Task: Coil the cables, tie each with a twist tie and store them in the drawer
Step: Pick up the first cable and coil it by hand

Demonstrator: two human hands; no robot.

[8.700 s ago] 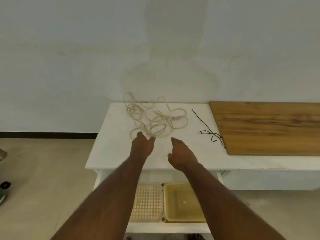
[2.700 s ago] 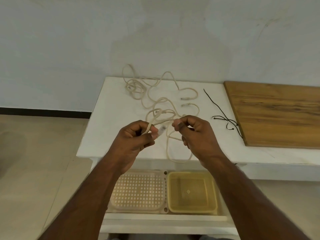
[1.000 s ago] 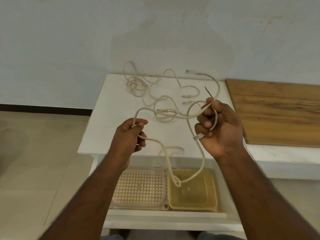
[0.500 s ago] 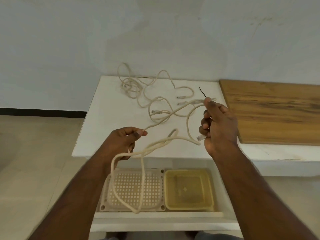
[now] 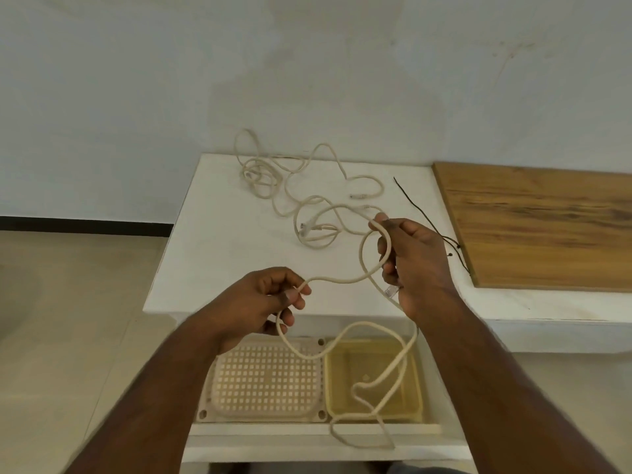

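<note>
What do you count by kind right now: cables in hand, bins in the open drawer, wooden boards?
Cable held by left hand and right hand: 1
Bins in the drawer: 2, perforated tray and yellow tub
Wooden board: 1
Total: 4
Tangled cables on the table: too knotted to count.

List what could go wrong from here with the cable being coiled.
1. The cable held by the left hand and right hand hangs in loose loops over the open drawer; its slack may snag on the drawer front or knot itself.
2. Other cables lie tangled on the table; pulling could drag them along.
3. The twist ties near the right hand could get swept off.
</note>
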